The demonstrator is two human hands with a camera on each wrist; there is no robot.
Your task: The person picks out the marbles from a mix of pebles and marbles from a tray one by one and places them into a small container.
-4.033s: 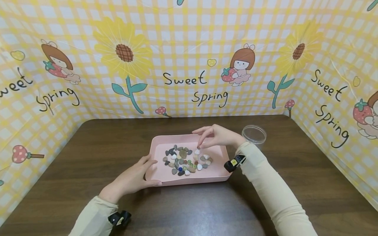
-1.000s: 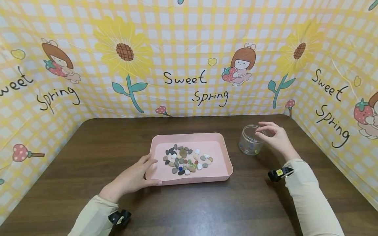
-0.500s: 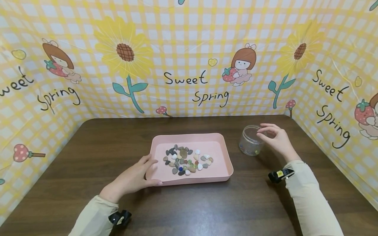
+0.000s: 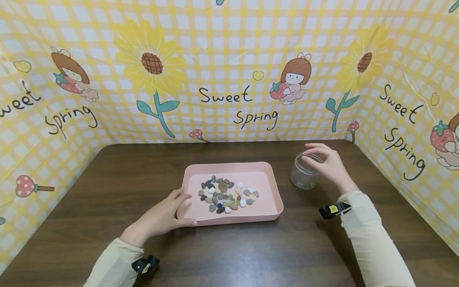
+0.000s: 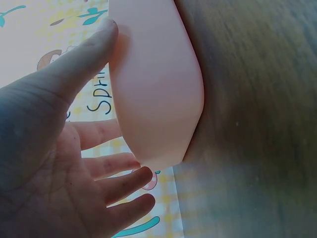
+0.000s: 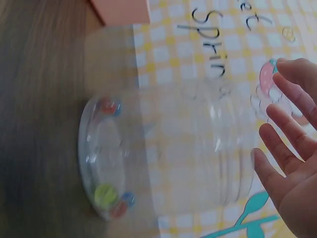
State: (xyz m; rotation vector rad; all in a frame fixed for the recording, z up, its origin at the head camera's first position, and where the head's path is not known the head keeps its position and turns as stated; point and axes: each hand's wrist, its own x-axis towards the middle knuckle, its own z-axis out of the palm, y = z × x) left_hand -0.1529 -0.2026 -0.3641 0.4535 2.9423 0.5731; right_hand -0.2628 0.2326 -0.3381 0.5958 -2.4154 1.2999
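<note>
A shallow pink tray (image 4: 267,199) lies mid-table, holding grey, tan and white pebbles (image 4: 222,187) with small green and reddish pieces and one blue marble (image 4: 219,205). My left hand (image 4: 159,215) rests at its near left corner, fingers over the left edge and thumb (image 5: 91,49) along the front rim. To the right of the tray stands a clear lidless jar (image 4: 301,178). Inside, on its bottom, lie a yellow-green marble (image 6: 106,194) and several red and blue ones. Over the jar's mouth is my right hand (image 4: 330,164), fingers loosely bent and apart, nothing seen between them.
Brown wood-grain table (image 4: 233,255) spreads beneath everything. A yellow checked cloth (image 4: 215,48) with printed flowers and figures walls off the back and both sides. Black wrist cameras (image 4: 145,265) are strapped over both pale sleeves.
Four seconds ago my right hand pinched a small reddish-brown piece over the tray; it has since moved right to the jar. In the last half second it shifted left over the mouth. Left hand unmoved.
</note>
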